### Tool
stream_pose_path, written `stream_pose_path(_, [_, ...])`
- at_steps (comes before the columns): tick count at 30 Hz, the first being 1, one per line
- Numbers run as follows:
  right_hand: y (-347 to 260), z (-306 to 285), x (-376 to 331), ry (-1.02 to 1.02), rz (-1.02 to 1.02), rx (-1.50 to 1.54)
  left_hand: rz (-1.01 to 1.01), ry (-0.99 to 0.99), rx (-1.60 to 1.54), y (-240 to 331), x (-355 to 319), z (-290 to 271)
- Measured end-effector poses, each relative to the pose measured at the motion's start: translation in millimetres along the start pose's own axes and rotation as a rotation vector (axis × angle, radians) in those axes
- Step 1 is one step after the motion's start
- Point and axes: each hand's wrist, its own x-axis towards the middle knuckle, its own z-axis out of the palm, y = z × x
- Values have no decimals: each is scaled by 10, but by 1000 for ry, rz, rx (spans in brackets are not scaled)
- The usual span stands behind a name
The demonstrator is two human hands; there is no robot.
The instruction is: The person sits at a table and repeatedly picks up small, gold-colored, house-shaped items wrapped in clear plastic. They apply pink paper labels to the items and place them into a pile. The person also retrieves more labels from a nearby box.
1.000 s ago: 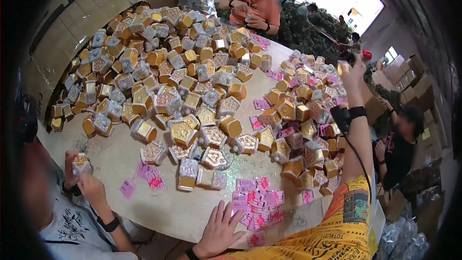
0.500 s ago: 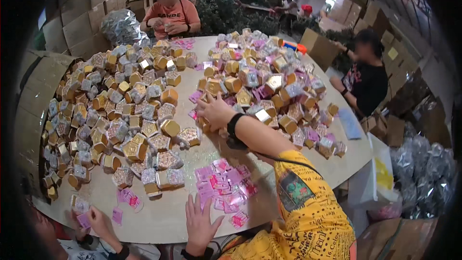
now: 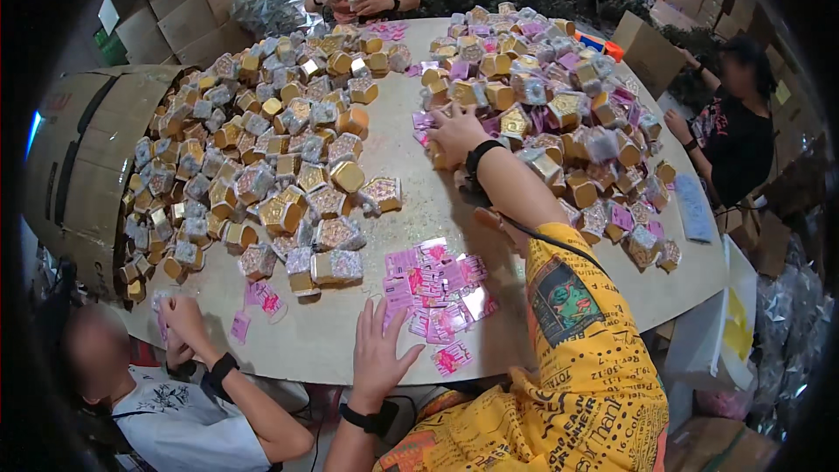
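My right hand [image 3: 459, 135] reaches to the near left edge of the right-hand heap. Its fingers curl over a gold five-sided box [image 3: 436, 156], partly hidden under them. Around it lie many similar gold boxes [image 3: 514, 122] with glittery silver sides, mixed with pink cards. My left hand [image 3: 382, 354], fingers spread and holding nothing, hovers or rests by the table's near edge; contact is hard to tell. Just beyond it lies a loose spread of pink printed cards [image 3: 430, 287].
Another heap of gold and silver boxes [image 3: 284, 210] covers the table's left side, beside a large carton [image 3: 65, 166]. Co-workers sit at the near left, far side and right. A blue cloth [image 3: 694, 210] lies on the right edge; an orange-and-blue tool [image 3: 603, 45] lies far right.
The view has tilted down and swung left, so the table sits higher in it. My hands keep about the same places. The near-left co-worker's hands have come together.
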Motion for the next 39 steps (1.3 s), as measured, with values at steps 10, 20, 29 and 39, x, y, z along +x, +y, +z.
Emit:
stream_pose_path(10, [615, 2, -462, 63, -95, 215, 11, 17, -25, 8, 40, 35])
stream_pose_path(20, [781, 272, -1468, 88, -315, -103, 17, 9, 28, 31, 29, 34])
stream_pose_path(29, [921, -133, -2035, 217, -16, 293, 10, 52, 46, 40, -2, 29])
stream_pose_path(39, [182, -227, -2822, -333, -429, 734, -19, 63, 10, 38, -21, 27])
